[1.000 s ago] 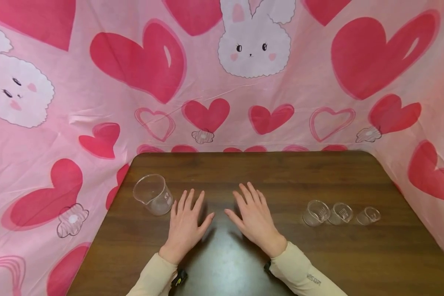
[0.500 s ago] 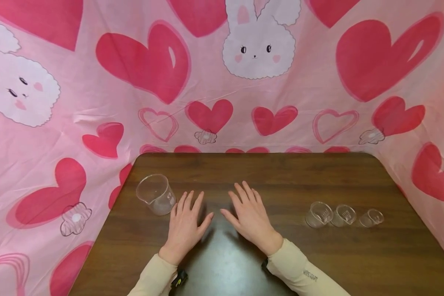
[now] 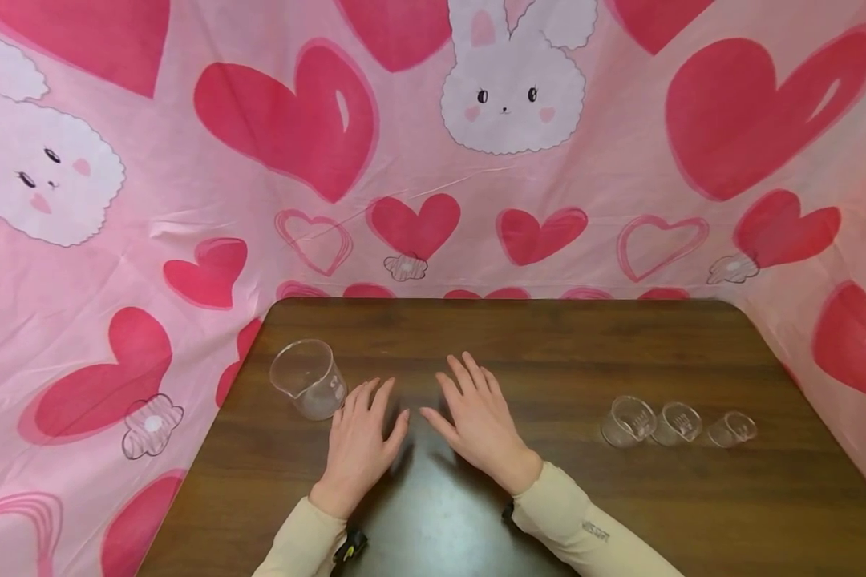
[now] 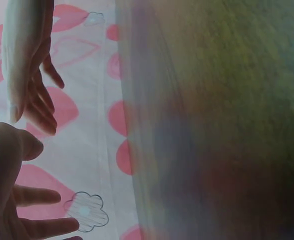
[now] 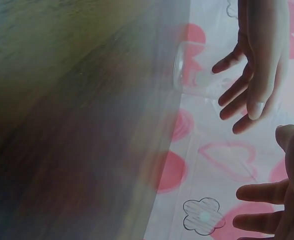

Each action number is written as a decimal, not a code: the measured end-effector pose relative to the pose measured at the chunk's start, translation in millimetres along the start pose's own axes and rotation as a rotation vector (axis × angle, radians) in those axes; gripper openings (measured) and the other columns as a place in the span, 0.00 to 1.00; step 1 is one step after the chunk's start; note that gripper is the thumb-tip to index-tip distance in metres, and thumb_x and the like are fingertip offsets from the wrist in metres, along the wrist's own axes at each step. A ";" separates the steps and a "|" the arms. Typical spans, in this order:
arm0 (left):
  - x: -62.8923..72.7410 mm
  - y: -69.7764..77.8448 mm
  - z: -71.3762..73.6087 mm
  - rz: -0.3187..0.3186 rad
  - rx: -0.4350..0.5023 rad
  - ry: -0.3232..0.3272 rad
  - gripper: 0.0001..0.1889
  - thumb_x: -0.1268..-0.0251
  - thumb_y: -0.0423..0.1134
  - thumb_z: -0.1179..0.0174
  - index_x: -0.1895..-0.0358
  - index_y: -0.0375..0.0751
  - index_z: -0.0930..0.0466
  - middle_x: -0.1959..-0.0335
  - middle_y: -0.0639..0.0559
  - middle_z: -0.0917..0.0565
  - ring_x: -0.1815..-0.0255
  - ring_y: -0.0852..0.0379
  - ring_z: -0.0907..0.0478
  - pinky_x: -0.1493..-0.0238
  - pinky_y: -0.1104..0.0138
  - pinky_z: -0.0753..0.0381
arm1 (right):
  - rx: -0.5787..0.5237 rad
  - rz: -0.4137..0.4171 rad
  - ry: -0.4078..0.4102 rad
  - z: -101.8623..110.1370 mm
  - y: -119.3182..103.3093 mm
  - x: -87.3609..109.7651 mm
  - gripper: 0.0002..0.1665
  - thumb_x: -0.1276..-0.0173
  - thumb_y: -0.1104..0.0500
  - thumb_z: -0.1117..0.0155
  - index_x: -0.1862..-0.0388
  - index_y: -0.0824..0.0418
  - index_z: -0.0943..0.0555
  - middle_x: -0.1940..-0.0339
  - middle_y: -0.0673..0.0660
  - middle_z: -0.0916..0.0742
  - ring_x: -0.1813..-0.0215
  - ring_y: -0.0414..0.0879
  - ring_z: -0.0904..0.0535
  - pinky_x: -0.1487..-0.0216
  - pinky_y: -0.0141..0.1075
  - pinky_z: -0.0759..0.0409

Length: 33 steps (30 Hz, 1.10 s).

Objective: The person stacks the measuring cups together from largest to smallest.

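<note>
In the head view my left hand (image 3: 359,449) is over the table, palm down, fingers spread and lightly bent. A large clear glass beaker (image 3: 307,386) with a spout stands just beyond its fingertips, on the left. My right hand (image 3: 485,425) lies to its right with fingers extended, a small gap between the two thumbs. Neither holds anything. Three smaller glass beakers stand in a row at the right: the largest (image 3: 626,425), a middle one (image 3: 675,426) and the smallest (image 3: 730,431). The right wrist view shows the large beaker (image 5: 199,75) behind the left hand (image 5: 265,55).
The dark wooden table (image 3: 548,336) has rounded far corners. A pink cloth (image 3: 397,160) with hearts and rabbits hangs around its back and sides. Black wrist straps (image 3: 351,546) show under the light sleeves (image 3: 584,513).
My right hand has drifted slightly left, toward the left hand. The left fingers have drawn in a little. The whole head view has shifted a bit, so the beakers appear farther right.
</note>
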State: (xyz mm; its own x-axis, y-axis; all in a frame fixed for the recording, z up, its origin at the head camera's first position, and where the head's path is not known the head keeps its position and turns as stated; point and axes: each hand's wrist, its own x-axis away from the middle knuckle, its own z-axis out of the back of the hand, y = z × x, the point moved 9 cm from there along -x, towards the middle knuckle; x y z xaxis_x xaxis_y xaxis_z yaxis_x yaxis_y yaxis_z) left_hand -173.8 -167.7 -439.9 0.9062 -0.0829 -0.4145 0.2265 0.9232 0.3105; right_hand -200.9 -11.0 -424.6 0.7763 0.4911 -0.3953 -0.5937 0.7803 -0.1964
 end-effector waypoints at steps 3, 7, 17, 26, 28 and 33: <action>-0.3 -1.4 5.4 -0.001 0.010 0.057 0.25 0.30 0.49 0.34 0.35 0.40 0.20 0.40 0.38 0.18 0.39 0.37 0.23 0.52 0.44 0.21 | 0.006 0.008 0.005 -1.3 -3.3 -3.0 0.34 0.23 0.37 0.40 0.35 0.62 0.19 0.26 0.67 0.24 0.23 0.65 0.33 0.31 0.62 0.29; -0.3 -4.5 13.6 -0.005 0.026 0.153 0.20 0.31 0.45 0.34 0.42 0.39 0.16 0.47 0.40 0.16 0.48 0.40 0.21 0.57 0.47 0.19 | 0.003 0.012 0.000 -3.0 -7.3 -7.8 0.34 0.23 0.37 0.39 0.36 0.62 0.18 0.26 0.66 0.24 0.23 0.65 0.33 0.31 0.61 0.29; 1.9 -10.3 28.4 -0.032 0.086 0.287 0.12 0.32 0.40 0.36 0.51 0.39 0.15 0.57 0.44 0.14 0.59 0.43 0.18 0.66 0.49 0.16 | 0.017 0.037 -0.024 -8.4 -19.7 -18.0 0.33 0.23 0.37 0.39 0.36 0.61 0.18 0.26 0.65 0.24 0.23 0.64 0.33 0.30 0.59 0.29; 5.2 -21.1 43.6 -0.007 0.127 0.414 0.10 0.32 0.39 0.39 0.53 0.38 0.16 0.60 0.44 0.15 0.63 0.44 0.21 0.71 0.51 0.20 | 0.033 0.060 -0.021 -12.8 -29.0 -27.3 0.32 0.23 0.37 0.39 0.36 0.60 0.19 0.28 0.65 0.22 0.23 0.63 0.31 0.30 0.58 0.28; 6.1 -24.0 48.0 -0.003 0.140 0.451 0.10 0.32 0.38 0.40 0.54 0.38 0.16 0.61 0.44 0.16 0.63 0.45 0.21 0.71 0.50 0.21 | 0.033 0.063 -0.021 -12.8 -30.9 -29.8 0.32 0.23 0.37 0.39 0.36 0.60 0.19 0.29 0.64 0.21 0.24 0.63 0.31 0.30 0.58 0.28; 9.5 -29.6 60.4 -0.018 0.168 0.550 0.09 0.32 0.37 0.42 0.55 0.36 0.16 0.62 0.43 0.16 0.62 0.44 0.23 0.67 0.51 0.23 | 0.022 0.066 -0.031 -12.9 -35.5 -35.1 0.32 0.23 0.37 0.40 0.36 0.60 0.19 0.30 0.64 0.21 0.24 0.62 0.31 0.30 0.58 0.29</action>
State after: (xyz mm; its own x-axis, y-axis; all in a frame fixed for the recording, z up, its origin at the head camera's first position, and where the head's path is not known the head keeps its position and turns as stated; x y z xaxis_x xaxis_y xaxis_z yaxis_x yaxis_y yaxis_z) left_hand -150.4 -218.5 -401.4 0.5927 0.1505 -0.7913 0.3345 0.8477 0.4118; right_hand -209.8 -60.9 -415.3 0.7419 0.5536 -0.3782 -0.6394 0.7540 -0.1506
